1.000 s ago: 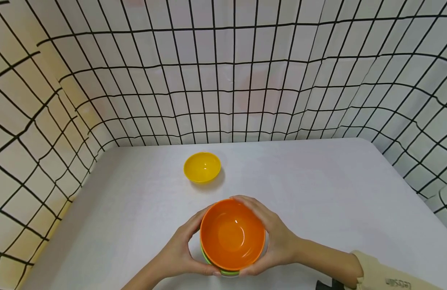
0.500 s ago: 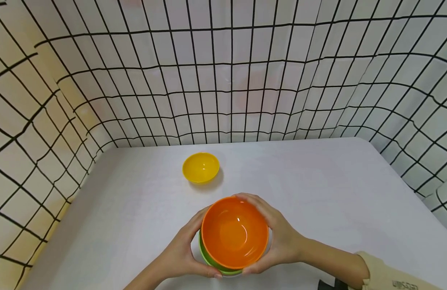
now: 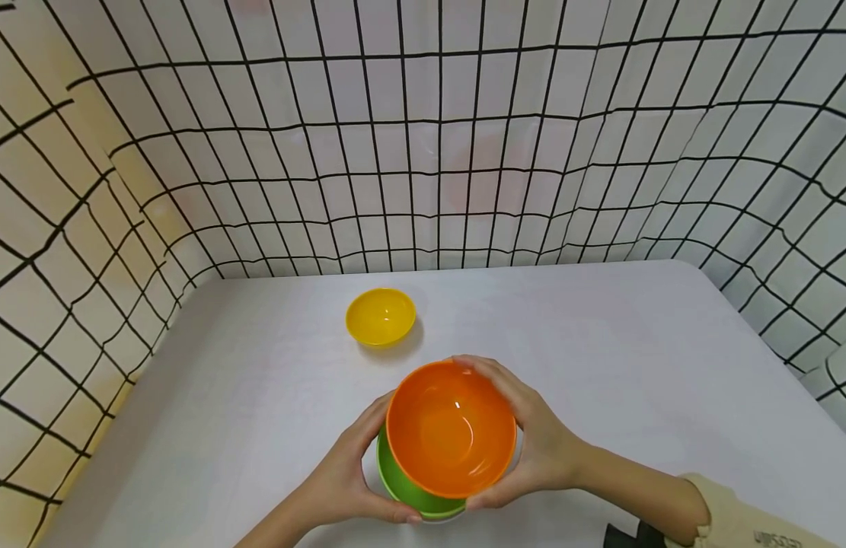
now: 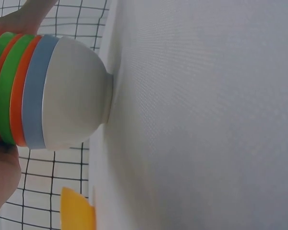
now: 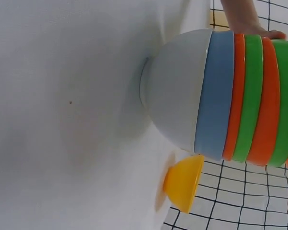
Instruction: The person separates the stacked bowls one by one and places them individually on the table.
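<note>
An orange bowl (image 3: 452,430) is at the top of a nested stack, tilted and shifted to the right. My right hand (image 3: 532,438) grips its rim, thumb at the near side and fingers at the far side. Beneath it shows the inside of a green bowl (image 3: 403,483). My left hand (image 3: 361,472) holds that green bowl from the left, its thumb along the near rim. In the right wrist view, more orange and green bands, a blue-grey band (image 5: 215,96) and a white bowl (image 5: 177,88) at the base make up the stack, which stands on the table.
A yellow bowl (image 3: 381,317) sits alone on the white table (image 3: 601,342), beyond the stack and a little left. A white wall with a black grid (image 3: 423,152) encloses the back and sides.
The orange bowl has moved up and to the right with my right hand, uncovering more of the green bowl. My left hand stays at nearly the same place.
</note>
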`<state>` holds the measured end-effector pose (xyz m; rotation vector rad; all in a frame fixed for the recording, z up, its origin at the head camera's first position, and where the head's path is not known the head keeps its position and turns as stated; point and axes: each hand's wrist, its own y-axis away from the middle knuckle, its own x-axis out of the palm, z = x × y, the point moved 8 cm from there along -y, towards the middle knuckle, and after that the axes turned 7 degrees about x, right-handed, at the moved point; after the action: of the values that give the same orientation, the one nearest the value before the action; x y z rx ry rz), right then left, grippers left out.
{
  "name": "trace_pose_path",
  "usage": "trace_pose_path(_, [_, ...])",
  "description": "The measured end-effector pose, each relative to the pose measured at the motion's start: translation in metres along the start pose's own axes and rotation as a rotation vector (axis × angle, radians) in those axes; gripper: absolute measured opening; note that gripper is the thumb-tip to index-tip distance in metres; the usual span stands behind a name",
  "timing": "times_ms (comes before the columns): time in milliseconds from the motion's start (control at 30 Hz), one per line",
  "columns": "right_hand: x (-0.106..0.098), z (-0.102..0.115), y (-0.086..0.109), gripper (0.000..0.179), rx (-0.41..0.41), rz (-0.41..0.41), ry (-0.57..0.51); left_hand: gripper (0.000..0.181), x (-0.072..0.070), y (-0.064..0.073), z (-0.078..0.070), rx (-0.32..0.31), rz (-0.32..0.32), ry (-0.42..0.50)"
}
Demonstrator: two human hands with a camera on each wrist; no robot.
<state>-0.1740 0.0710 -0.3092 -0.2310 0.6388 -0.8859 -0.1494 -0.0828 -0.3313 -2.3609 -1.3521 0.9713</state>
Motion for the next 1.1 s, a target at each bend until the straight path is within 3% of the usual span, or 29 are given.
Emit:
trace_pose_path(233, [0.0, -0.003, 0.001, 0.106, 0.023, -0.001, -0.024, 0.1, 0.0, 0.0, 0.0, -0.012, -0.001, 0.006])
trace_pose_path(400, [-0.002, -0.004, 0.001, 0.107, 0.025, -0.012, 0.006, 0.1, 0.001, 0.0, 0.0, 0.013, -0.005, 0.0])
trace_pose_path(733, [-0.017, -0.007, -0.002, 0.106, 0.02, -0.06, 0.057, 0.11, 0.008, 0.011, 0.027, 0.013, 0.004, -0.025])
trace_pose_path(1100, [-0.041, -0.011, -0.009, 0.108, 0.101, -0.122, 0.096, 0.113, 0.008, 0.013, 0.031, -0.026, 0.014, -0.036])
